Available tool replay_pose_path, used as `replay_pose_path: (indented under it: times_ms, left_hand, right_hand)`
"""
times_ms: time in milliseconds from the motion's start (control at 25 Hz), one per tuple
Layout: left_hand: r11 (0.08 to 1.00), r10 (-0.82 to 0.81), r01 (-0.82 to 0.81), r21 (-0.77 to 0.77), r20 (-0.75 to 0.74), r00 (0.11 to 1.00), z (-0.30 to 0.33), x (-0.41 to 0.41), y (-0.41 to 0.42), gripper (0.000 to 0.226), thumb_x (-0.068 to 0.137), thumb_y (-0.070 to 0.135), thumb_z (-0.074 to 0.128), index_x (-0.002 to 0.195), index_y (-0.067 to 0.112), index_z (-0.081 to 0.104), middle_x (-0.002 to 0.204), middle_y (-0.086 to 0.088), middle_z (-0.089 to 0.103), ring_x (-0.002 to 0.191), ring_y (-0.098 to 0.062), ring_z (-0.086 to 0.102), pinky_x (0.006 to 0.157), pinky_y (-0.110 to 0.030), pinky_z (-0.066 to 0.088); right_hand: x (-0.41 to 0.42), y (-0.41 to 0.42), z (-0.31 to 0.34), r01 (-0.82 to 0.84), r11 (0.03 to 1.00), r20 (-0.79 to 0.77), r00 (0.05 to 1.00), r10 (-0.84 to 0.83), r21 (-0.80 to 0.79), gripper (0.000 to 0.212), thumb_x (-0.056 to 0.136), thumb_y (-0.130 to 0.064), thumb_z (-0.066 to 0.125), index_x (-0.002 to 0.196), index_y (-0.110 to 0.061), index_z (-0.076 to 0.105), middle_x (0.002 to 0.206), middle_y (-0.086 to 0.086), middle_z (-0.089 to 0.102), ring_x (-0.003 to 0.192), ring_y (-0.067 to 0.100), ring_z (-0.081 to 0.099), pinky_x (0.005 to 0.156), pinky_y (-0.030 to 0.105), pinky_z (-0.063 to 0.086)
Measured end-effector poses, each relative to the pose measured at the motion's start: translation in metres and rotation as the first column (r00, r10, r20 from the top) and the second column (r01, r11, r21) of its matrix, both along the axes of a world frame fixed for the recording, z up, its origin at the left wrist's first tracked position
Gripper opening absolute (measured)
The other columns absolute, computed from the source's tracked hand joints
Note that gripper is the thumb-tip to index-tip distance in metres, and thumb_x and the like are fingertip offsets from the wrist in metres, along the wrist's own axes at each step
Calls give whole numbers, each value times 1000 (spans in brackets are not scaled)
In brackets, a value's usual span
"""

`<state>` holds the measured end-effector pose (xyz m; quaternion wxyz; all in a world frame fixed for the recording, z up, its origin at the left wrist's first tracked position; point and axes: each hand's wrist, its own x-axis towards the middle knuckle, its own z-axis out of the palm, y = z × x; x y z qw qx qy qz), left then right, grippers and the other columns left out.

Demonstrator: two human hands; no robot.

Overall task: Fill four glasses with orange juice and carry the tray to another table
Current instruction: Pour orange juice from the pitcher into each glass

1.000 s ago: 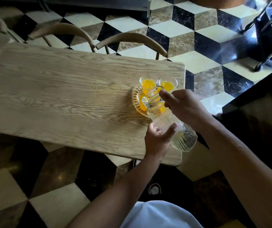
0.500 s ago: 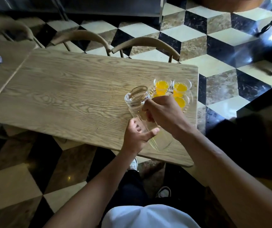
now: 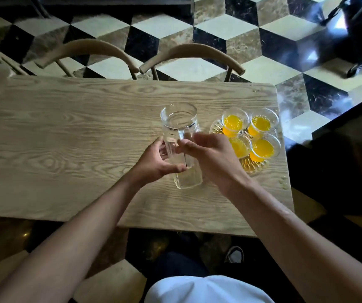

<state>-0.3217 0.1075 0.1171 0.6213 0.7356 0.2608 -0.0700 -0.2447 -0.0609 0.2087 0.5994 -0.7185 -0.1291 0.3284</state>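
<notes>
The left hand (image 3: pixel 156 160) is gripping the empty jug (image 3: pixel 181 145), which is standing upright on the surface (image 3: pixel 66 138). The right hand (image 3: pixel 210 156) is loosening, fingers open beside it. The tray (image 3: pixel 255 166) with four filled glasses (image 3: pixel 262 147) is lying just right, nearer this hand.

Light comes from the far right: strong glare on the floor (image 3: pixel 320 55) there, blown highlights. Bench (image 3: pixel 66 138) evenly lit, grain sharp. Near edge under the bench and the right side very dark, detail lost. Juice (image 3: pixel 263 147) glows saturated; jug (image 3: pixel 181 145) glass shows faint reflections. Right hand (image 3: pixel 210 158) fingers slightly motion-blurred, left hand (image 3: pixel 156 162) sharper. Wide-angle bowing: bench edges and chair backs (image 3: pixel 193 55) curve toward the corners.
</notes>
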Motion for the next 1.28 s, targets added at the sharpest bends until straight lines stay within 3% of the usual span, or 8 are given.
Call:
replay_pose_path:
  times_ms: [160,360,520,600,800,1000,1120,1280]
  left_hand:
    - [980,-182,179,88,31,983,-8,48,53,79,60,3,99,118,30,53,121,14,68,106,13,67,97,-13,50]
    - [931,-328,307,198,84,941,-25,97,79,78,64,-1,97,126,12,51,111,16,64,95,22,63,86,-2,44]
    - [894,-397,355,274,116,910,-39,114,90,86,59,12,102,131,5,55,123,5,65,108,21,59,97,-5,43]
    - [874,-426,374,310,116,897,-43,118,95,88,57,16,103,131,10,56,126,7,64,113,16,59,103,-12,46]
    - [839,-482,425,339,101,870,-51,122,104,87,58,18,103,132,12,57,124,14,63,116,13,59,101,-10,45]
    - [837,-481,414,358,118,869,-52,122,106,86,57,19,103,131,12,58,120,17,61,116,8,60,97,-5,41]
    - [836,-477,412,362,109,872,-52,122,107,86,56,19,103,129,13,58,119,23,61,116,-5,64,97,-4,41]
    - [830,-481,412,377,106,870,-51,119,108,91,55,30,103,131,13,57,123,17,63,123,-14,64,102,-12,44]
  right_hand:
    - [11,26,-21,64,998,66,996,-63,-7,44,84,-37,69,94,5,74,100,32,71,80,38,67,75,42,50]
    - [21,43,-41,150,988,110,982,-151,18,12,87,-27,68,83,-23,79,92,13,80,86,18,72,90,58,56]
    - [19,48,-51,199,980,159,968,-196,-5,15,92,-19,72,99,-28,81,81,-15,77,73,9,71,72,38,59]
    - [13,50,-58,210,978,184,961,-207,4,16,92,-17,73,103,-27,81,68,-23,65,58,-2,55,63,23,43]
    - [12,55,-69,233,971,189,957,-218,-59,20,93,-22,73,112,-24,81,72,-30,65,63,-6,52,70,25,40]
    - [16,58,-64,233,969,175,961,-216,-84,20,91,-28,71,109,-24,81,93,-19,77,72,-4,57,77,33,50]
    - [18,60,-60,235,968,163,962,-218,-92,21,91,-29,70,108,-22,80,100,-12,79,76,-3,61,82,38,54]
    - [18,59,-57,229,968,165,963,-211,-100,22,91,-30,71,111,-25,79,104,-13,79,82,5,69,84,40,59]
